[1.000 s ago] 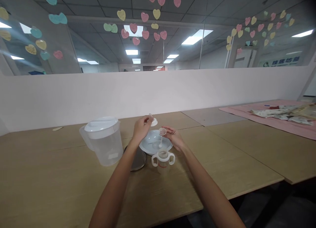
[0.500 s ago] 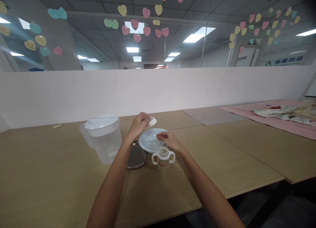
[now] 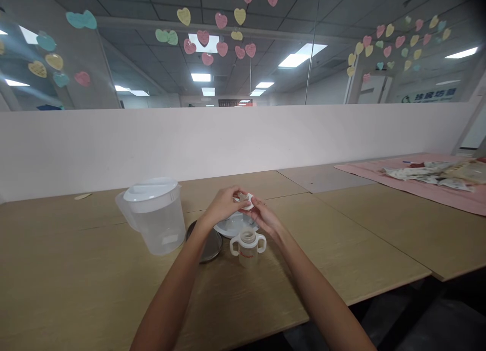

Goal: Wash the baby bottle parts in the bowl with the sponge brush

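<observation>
Above the plate, my left hand [image 3: 227, 203] and my right hand [image 3: 265, 215] meet with fingers closed on a white bottle collar [image 3: 248, 201], with a clear nipple-like part at its left side. Fingers cover much of both pieces. Just below them stands a baby bottle [image 3: 248, 249] with two white handles, upright and uncapped. Behind the bottle lies a pale blue-white plate [image 3: 228, 231], partly hidden by my hands, with something clear on it. A round dark metal tray [image 3: 211, 247] lies to the left, partly under my left forearm.
A clear plastic pitcher [image 3: 161, 229] with a white lid stands left of my left arm. On the far right, a pink cloth [image 3: 357, 169] carries crumpled pale packets [image 3: 417, 173]. A low white wall [image 3: 228, 143] runs behind the wooden table [image 3: 341, 239].
My left hand has brought the white collar down and right, and my right hand has risen from the plate to meet it. The view has shifted slightly.
</observation>
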The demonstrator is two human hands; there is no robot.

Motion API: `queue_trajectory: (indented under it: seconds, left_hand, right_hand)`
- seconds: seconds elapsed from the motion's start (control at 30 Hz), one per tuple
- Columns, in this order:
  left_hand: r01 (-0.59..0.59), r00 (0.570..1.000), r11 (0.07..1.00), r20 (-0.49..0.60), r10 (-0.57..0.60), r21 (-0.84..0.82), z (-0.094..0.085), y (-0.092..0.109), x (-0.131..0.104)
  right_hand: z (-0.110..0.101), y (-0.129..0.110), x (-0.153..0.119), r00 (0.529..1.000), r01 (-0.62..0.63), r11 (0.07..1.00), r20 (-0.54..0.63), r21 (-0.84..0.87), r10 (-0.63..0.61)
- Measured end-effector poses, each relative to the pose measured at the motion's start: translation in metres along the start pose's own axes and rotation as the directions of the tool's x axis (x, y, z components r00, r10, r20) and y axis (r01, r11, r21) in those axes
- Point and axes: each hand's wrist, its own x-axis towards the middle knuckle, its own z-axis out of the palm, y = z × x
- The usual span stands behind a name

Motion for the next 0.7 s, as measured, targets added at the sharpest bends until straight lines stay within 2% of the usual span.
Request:
queue_trajectory:
  seconds: [0.17,0.33,0.43,0.53,0.63,0.7]
  left_hand:
    - [-0.011,0.994,0.982,0.102,0.031,-0.189,-0.010,-0.001,-0.002]
    - [0.077,0.986,0.945,0.163,-0.026,-0.318,-0.013,-0.008,-0.002]
    - [0.102,0.994,0.894,0.084,-0.072,-0.436,-0.012,-0.016,0.002]
    - [0.120,0.988,0.853,-0.018,-0.150,-0.508,-0.014,-0.025,0.005]
    - [0.169,0.986,0.901,0.059,-0.159,-0.400,-0.019,-0.031,0.003]
    - [0.186,0.979,0.970,0.112,-0.169,-0.160,-0.023,-0.033,0.000]
  right_hand:
    - [0.001,-0.003,-0.005,0.998,-0.042,0.999,0.052,0.012,0.042]
    - [-0.003,-0.003,-0.009,0.995,-0.076,0.997,0.061,0.022,0.075]
    - [0.000,-0.006,-0.015,0.994,-0.062,0.998,0.094,0.007,0.061]
    - [0.009,-0.013,-0.019,0.996,0.015,1.000,0.093,0.001,-0.015]
    - [0.012,-0.019,-0.015,0.992,0.124,0.992,-0.035,0.021,-0.123]
    - [0.005,-0.019,-0.007,0.978,0.174,0.984,-0.125,0.024,-0.170]
